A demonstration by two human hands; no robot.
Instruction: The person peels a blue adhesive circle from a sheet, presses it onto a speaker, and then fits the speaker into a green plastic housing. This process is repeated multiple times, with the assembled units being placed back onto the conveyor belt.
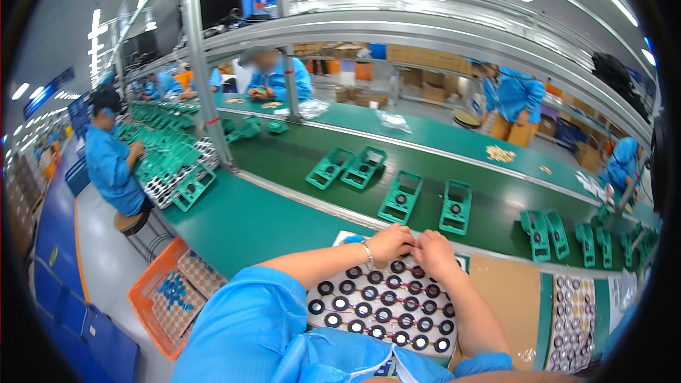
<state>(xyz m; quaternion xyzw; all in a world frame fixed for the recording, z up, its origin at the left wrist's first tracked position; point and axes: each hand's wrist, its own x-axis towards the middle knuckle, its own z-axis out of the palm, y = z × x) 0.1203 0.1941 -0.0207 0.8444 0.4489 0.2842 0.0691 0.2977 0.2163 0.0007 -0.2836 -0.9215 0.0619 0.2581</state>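
Note:
My left hand [390, 242], with a bracelet at the wrist, and my right hand [434, 251] meet over the far edge of a white tray [320, 320]. The fingertips of both are pinched close together; what they hold, if anything, is too small to make out. Rows of black round parts [387, 298] with pale centres, like small speakers, sit on the tray below my hands. Just beyond my fingers, on the dark green belt, lie a green plastic frame [401, 197] and a second green frame [455, 207], each with a round black part in it.
Brown cardboard [505, 305] lies right of the tray, then a sheet of round parts [572, 319]. An orange crate [145, 291] with blue pieces stands lower left. A metal post [202, 64] rises beyond the bench. A co-worker [113, 159] sits left beside piled green frames [159, 145].

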